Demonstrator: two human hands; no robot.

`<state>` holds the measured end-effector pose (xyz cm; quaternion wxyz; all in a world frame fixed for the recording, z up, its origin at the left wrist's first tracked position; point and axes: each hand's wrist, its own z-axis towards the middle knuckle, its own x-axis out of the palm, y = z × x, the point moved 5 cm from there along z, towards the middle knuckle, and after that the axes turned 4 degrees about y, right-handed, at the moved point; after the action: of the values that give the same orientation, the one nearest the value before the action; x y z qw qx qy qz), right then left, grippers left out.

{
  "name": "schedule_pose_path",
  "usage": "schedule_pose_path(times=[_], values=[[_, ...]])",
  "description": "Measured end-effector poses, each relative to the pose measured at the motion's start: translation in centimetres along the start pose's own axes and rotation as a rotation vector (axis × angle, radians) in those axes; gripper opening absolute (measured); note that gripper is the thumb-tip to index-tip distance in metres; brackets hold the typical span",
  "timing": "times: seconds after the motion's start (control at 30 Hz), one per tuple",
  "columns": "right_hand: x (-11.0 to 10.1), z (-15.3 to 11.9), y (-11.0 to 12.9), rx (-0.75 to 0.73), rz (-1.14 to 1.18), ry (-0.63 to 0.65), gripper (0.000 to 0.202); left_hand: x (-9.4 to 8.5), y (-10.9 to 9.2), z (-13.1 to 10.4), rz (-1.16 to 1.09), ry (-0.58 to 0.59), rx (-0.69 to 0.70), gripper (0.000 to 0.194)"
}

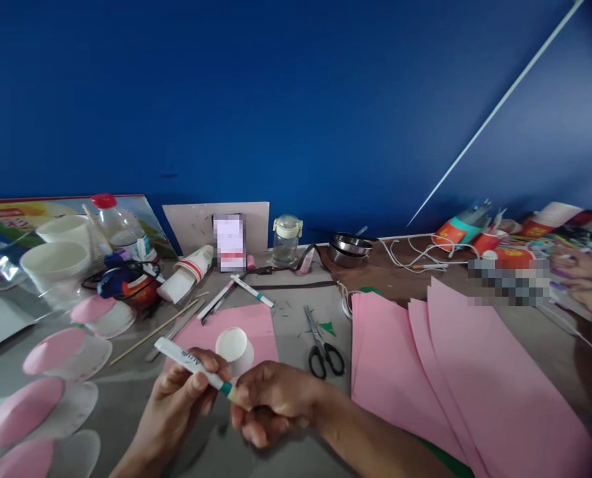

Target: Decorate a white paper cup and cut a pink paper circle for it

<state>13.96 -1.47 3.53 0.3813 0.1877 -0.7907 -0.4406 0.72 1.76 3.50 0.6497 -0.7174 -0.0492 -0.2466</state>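
A white acrylic marker (176,353) with a green band is held slantwise in front of me. My left hand (189,392) is closed around its white barrel. At the marker's lower end, past the green band, the fingers of my right hand (271,401) are pinched together, partly hiding the yellowish end. Just beyond my hands, a white round paper piece, perhaps a cup (233,345), rests on a pink sheet (265,328). Two more white pens (253,292) lie at that sheet's far edge, beside a thin dark tool (216,307). Black-handled scissors (326,358) lie open to the right.
Pink sheets (400,358) are stacked at right, pink-and-white paper pieces (67,355) line the left. Behind stand a phone (229,242), a glass jar (286,245), metal bowls (348,251) and paper cups (54,265). Another person's hand (585,265) shows at far right.
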Motion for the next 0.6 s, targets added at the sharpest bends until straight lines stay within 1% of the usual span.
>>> schedule_pose_path(times=[0.03, 0.07, 0.1, 0.17, 0.2, 0.23, 0.27, 0.3, 0.33, 0.4, 0.43, 0.5, 0.53, 0.6], values=[[-0.1, 0.0, 0.0, 0.004, -0.032, -0.012, 0.039, 0.1, 0.0, 0.0, -0.008, 0.002, -0.003, 0.025], [-0.4, -0.1, 0.2, -0.027, -0.115, -0.088, 0.036, 0.2, 0.0, 0.1, -0.018, -0.006, -0.007, 0.026], [-0.7, -0.2, 0.6, -0.082, -0.239, -0.2, 0.032, 0.0, -0.1, 0.2, -0.029, -0.026, -0.012, 0.026], [-0.7, -0.9, 1.5, -0.216, -0.555, -0.433, 0.025, -0.9, -0.9, 0.5, -0.071, -0.102, -0.008, 0.027], [-0.4, -1.1, 1.8, -0.266, -0.704, -0.504, 0.021, -1.6, -1.5, 0.6, -0.099, -0.16, 0.002, 0.027], [-0.2, -1.3, 1.9, -0.292, -0.814, -0.544, 0.018, -2.4, -2.3, 0.6, -0.16, -0.224, 0.049, 0.031], [0.0, -1.3, 1.8, -0.291, -0.868, -0.555, 0.015, -3.2, -3.1, 0.7, -0.229, -0.272, 0.098, 0.036], [-0.1, -1.3, 1.7, -0.274, -0.871, -0.549, 0.013, -4.0, -3.9, 0.6, -0.279, -0.328, 0.163, 0.036], [-0.3, -1.2, 1.6, -0.257, -0.837, -0.538, 0.012, -4.6, -4.5, 0.6, -0.296, -0.361, 0.191, 0.038], [-1.4, -1.3, 1.9, -0.247, -0.764, -0.548, 0.015, -5.0, -4.6, 0.8, -0.305, -0.338, 0.153, 0.044], [-2.2, -1.5, 2.4, -0.268, -0.776, -0.589, 0.019, -4.9, -4.3, 0.8, -0.3, -0.323, 0.113, 0.044], [-4.1, -2.4, 3.7, -0.32, -0.939, -0.789, 0.025, -4.5, -3.5, 0.8, -0.286, -0.303, 0.067, 0.042], [-5.2, -3.0, 4.2, -0.303, -1.026, -0.908, 0.025, -4.2, -3.0, 0.9, -0.282, -0.292, 0.052, 0.041], [-7.2, -3.8, 4.7, -0.196, -1.178, -1.068, 0.022, -3.6, -2.4, 1.0, -0.276, -0.27, 0.034, 0.039]])
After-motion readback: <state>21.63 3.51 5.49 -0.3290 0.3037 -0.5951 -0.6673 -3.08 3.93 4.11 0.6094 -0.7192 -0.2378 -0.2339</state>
